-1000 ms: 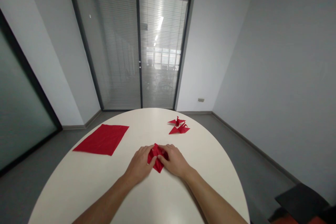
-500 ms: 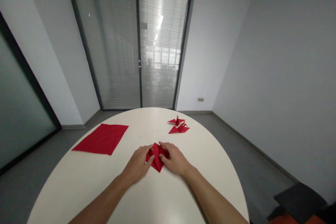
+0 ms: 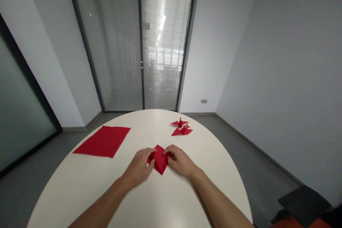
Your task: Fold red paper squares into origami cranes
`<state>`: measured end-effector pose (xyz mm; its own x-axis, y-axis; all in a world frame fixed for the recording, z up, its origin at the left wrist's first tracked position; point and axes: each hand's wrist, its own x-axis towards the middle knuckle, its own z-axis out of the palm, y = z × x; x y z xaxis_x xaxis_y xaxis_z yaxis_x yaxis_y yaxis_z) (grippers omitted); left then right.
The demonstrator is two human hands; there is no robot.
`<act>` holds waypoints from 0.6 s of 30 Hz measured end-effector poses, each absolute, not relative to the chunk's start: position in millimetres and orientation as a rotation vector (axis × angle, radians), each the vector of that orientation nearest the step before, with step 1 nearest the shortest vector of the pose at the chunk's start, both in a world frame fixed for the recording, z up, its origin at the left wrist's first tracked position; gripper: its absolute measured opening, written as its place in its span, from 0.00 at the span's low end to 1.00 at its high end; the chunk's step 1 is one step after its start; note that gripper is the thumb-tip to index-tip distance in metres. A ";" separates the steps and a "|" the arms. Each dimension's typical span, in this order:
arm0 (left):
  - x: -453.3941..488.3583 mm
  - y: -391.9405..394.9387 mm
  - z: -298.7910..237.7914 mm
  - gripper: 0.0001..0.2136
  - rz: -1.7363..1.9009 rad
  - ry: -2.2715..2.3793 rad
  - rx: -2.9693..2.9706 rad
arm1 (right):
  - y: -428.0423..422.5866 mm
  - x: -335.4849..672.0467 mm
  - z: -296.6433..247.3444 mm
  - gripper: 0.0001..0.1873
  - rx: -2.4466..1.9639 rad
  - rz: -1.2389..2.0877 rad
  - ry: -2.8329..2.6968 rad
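A partly folded piece of red origami paper (image 3: 160, 160) lies on the white table in front of me, one corner pointing toward me. My left hand (image 3: 141, 165) is closed on its left side, thumb near the lower left edge and fingers at the upper left. On the opposite side, my right hand (image 3: 179, 160) pinches the right edge between thumb and curled fingers. The paper's outer sides are partly hidden beneath my fingers.
Flat red paper (image 3: 104, 141) lies on the left of the round white table (image 3: 149, 128). Two folded red paper cranes (image 3: 182, 130) stand at the back right. A dark chair (image 3: 304, 201) is at the lower right, beyond the table edge.
My right thumb and fingers have drawn outward to the paper's right edge. More of its middle shows, looking flatter and wider. My left hand has hardly moved.
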<state>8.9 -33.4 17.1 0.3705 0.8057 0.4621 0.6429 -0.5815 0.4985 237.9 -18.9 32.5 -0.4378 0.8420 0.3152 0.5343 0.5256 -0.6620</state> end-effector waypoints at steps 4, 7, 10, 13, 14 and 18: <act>8.0 -33.1 17.2 0.16 1.042 1.265 2.461 | -18.9 236.6 32.0 0.14 -1.166 0.605 -2.145; 7.2 -32.5 17.6 0.17 1.051 1.262 2.481 | -20.4 236.7 32.2 0.12 -1.198 0.605 -2.128; 7.6 -32.4 19.5 0.16 1.060 1.267 2.488 | -20.7 237.2 32.9 0.10 -1.199 0.608 -2.116; 9.0 -33.3 23.1 0.13 1.051 1.293 2.482 | -20.7 237.1 35.0 0.08 -1.211 0.617 -2.103; 9.6 -33.8 24.4 0.13 1.040 1.302 2.477 | -21.0 236.8 36.1 0.07 -1.218 0.616 -2.099; 11.0 -35.0 28.1 0.08 0.989 1.358 2.447 | -24.5 234.1 40.4 0.05 -1.228 0.588 -2.089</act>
<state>11.0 -35.0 28.1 0.3642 0.8063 0.4661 0.6914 -0.5694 0.4447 234.1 -24.5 40.4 -0.3610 0.8839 0.2974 0.5991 0.4642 -0.6524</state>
